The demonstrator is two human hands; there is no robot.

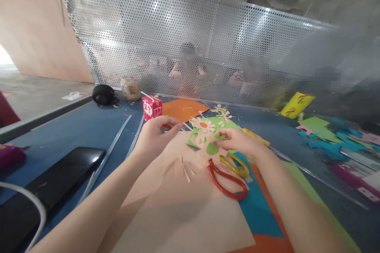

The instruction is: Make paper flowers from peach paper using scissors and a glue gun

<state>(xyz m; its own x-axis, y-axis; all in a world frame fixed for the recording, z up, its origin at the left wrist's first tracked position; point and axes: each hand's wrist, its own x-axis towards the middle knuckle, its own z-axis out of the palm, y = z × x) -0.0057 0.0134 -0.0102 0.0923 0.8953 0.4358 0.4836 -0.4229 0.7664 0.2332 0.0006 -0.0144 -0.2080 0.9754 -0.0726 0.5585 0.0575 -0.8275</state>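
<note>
My left hand (157, 134) is closed in a pinch, with a thin pale paper strip (187, 126) at its fingertips. My right hand (239, 140) has its fingers curled together beside the paper flowers; what they grip, if anything, is hard to make out. Between the hands lies a cream paper flower with an orange centre (203, 125). Nearer to me is a pale flower with a green centre (211, 148). Scissors with one red and one yellow handle (227, 189) rest on the cream sheet (190, 213), their blades mostly hidden.
A pink drink carton (152, 107) with a straw stands behind my left hand. Orange paper (184, 108) and scraps lie farther back. At left is a black phone (59, 185); at right, coloured scraps (326, 134) and a yellow packet (297, 104). A perforated metal screen (166, 19) borders the table.
</note>
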